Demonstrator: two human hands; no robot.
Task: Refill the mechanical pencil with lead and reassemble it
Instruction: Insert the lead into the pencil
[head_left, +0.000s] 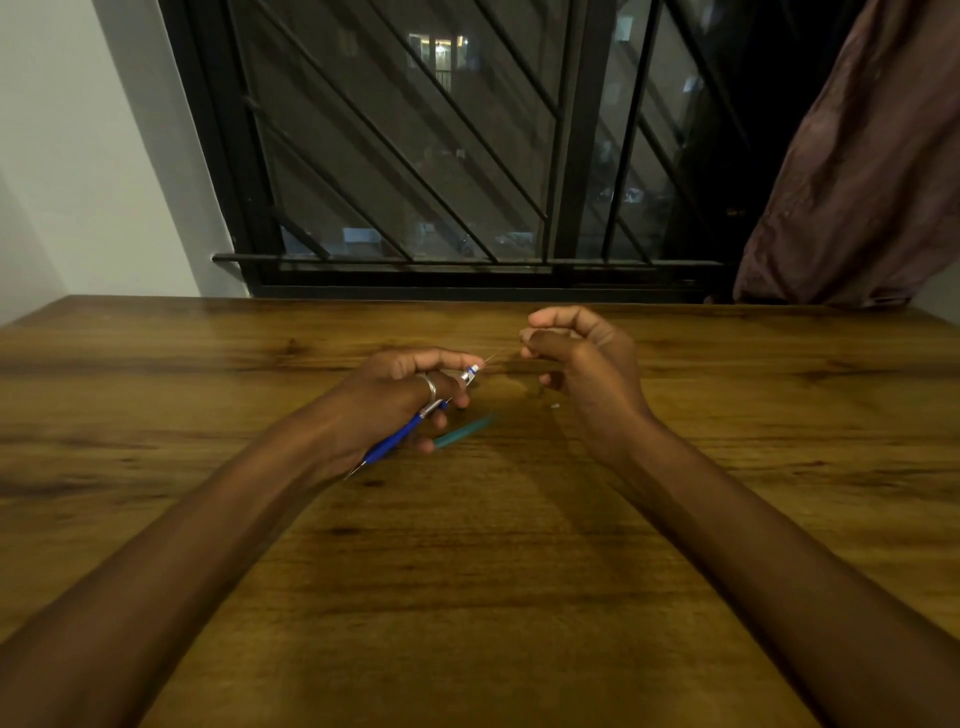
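The blue mechanical pencil (402, 434) is held up off the bench (467, 571) in the left hand (395, 400), angled so the writing tip points back toward the person and the white open rear end sticks out past the thumb and forefinger. The left fingers (441, 358) are clenched around the barrel, and a silver ring (429, 387) can be seen on one of them, right by the pencil's metal clip. A very thin lead (493, 356) is poking out of that open rear end, slanting up and to the right toward the right hand (582, 364). The right hand's fingers (535, 340) are pinched together at about the far end of the lead, but it's too fine and blurry there to tell if it's actually being gripped or just touched. Just below the left hand, a teal tube-like thing (464, 432) is lying flat on the bench, partly tucked under the fingertips; what it is can't be made out for sure. A tiny pale bit (555, 406) is sitting on the wood near the right wrist, too small to identify. The bench itself is dark wood grain, pushed up against a black barred window (441, 156) with lit buildings outside in the dark, and a brownish curtain (857, 182) is bunched at the right.
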